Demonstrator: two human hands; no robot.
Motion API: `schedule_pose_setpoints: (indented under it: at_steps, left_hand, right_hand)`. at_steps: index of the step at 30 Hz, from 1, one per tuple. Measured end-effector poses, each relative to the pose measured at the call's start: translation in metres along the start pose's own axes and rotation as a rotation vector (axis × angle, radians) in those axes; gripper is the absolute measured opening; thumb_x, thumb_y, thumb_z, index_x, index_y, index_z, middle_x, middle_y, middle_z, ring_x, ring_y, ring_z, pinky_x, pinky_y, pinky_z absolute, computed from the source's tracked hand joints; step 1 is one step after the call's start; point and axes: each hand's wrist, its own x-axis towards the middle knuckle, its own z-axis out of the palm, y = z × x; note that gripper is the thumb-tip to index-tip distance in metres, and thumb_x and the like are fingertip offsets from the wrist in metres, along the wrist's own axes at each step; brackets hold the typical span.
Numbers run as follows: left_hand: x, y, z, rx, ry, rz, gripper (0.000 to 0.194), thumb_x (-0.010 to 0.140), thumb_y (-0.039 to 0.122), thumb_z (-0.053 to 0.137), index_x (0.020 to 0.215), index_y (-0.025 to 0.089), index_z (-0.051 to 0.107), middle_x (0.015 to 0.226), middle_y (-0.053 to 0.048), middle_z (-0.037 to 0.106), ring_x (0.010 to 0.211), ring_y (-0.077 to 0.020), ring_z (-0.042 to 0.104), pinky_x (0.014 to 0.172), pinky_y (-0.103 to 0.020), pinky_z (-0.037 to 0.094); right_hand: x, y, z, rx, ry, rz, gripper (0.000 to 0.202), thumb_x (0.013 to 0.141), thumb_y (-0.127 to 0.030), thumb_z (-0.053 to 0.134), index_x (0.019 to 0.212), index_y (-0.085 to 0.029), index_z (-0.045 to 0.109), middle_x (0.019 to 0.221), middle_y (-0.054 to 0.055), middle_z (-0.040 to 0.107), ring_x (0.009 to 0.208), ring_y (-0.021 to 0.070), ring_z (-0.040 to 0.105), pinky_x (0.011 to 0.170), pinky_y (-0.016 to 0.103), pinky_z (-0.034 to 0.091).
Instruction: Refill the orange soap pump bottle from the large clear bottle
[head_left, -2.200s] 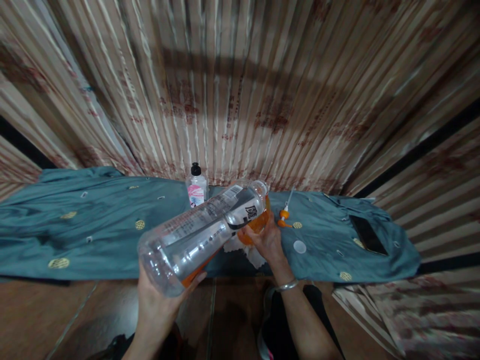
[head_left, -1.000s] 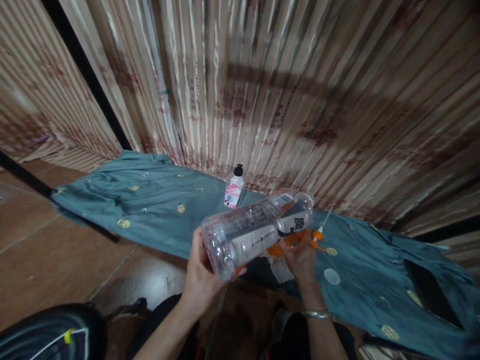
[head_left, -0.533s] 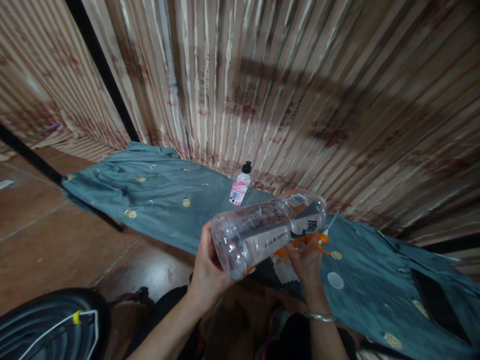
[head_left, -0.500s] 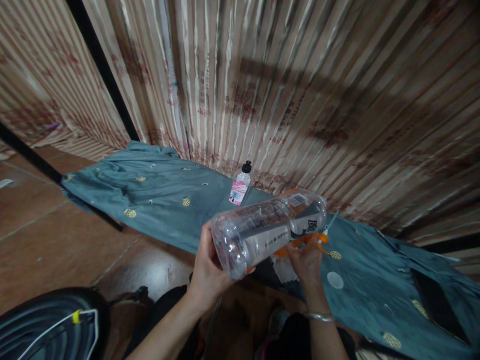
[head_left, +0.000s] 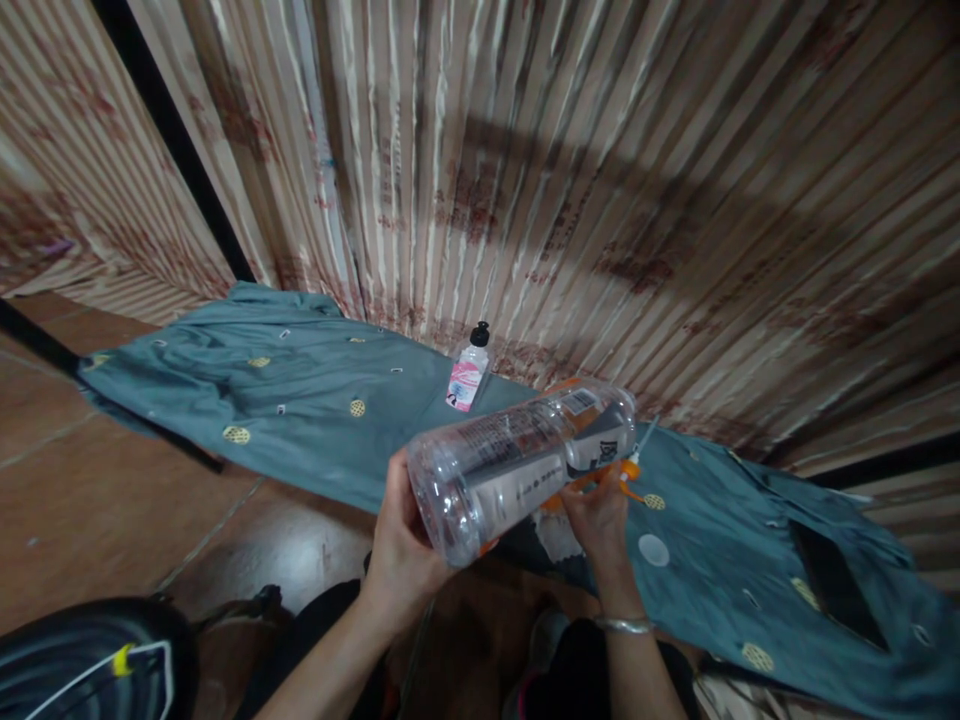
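A large clear plastic bottle [head_left: 517, 460] with a printed label lies tilted across both hands, above the cloth-covered table. My left hand [head_left: 409, 540] is wrapped round its left end. Beneath the label's right part, my right hand [head_left: 600, 515] is closed, its fingers partly hidden by the bottle. Orange-handled scissors [head_left: 631, 470] show at my right hand, their blades pointing up and right past the bottle. A small bottle with a black cap and pink label [head_left: 466, 375] stands behind the large one.
The table has a green patterned cloth [head_left: 322, 380]. A white disc [head_left: 653, 550] and a dark phone [head_left: 836, 585] lie on its right side. A pleated curtain [head_left: 525, 200] hangs behind. At the lower left is a black ribbed object [head_left: 82, 660].
The whole view has shifted, so the table and its things appear slightly further left. Both hands keep nearly the same hold on the large bottle.
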Motion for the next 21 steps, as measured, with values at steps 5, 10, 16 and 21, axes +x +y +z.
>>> schedule_pose_setpoints:
  at_steps: [5,10,16,21]
  left_hand:
    - [0.003,0.008,0.0,0.018,0.018,-0.022,0.073,0.047,0.014,0.087,0.115,0.025,0.062,0.105,0.001,0.077,0.089,-0.0213,0.075,0.079,-0.031,0.064]
    - [0.003,0.009,0.0,0.014,0.023,-0.059,0.073,0.044,0.015,0.089,0.111,0.026,0.063,0.101,0.002,0.076,0.087,-0.022,0.075,0.078,-0.035,0.064]
    - [0.004,0.013,0.0,0.028,0.023,-0.09,0.073,0.047,0.029,0.092,0.113,0.025,0.06,0.106,-0.003,0.077,0.091,-0.0261,0.076,0.079,-0.04,0.065]
    - [0.004,0.009,-0.006,0.104,0.004,-0.09,0.074,0.047,0.029,0.092,0.113,0.024,0.059,0.105,-0.004,0.077,0.089,-0.0268,0.076,0.075,-0.037,0.065]
  right_hand:
    - [0.001,-0.001,-0.001,-0.015,-0.045,0.063,0.055,0.069,-0.054,0.065,0.108,-0.018,0.051,0.086,0.011,0.068,0.079,0.0323,0.069,0.069,0.043,0.054]
    - [0.0,-0.003,-0.001,-0.025,-0.022,0.062,0.051,0.07,-0.05,0.063,0.108,-0.018,0.052,0.088,0.013,0.07,0.08,0.0324,0.069,0.068,0.041,0.054]
    - [-0.001,-0.005,-0.001,-0.004,-0.022,0.049,0.049,0.07,-0.05,0.063,0.108,-0.02,0.053,0.089,0.011,0.072,0.079,0.0302,0.071,0.069,0.041,0.056]
    - [-0.002,-0.008,0.0,0.066,-0.022,0.02,0.049,0.071,-0.049,0.066,0.107,-0.019,0.053,0.088,0.011,0.073,0.077,0.0302,0.072,0.069,0.042,0.058]
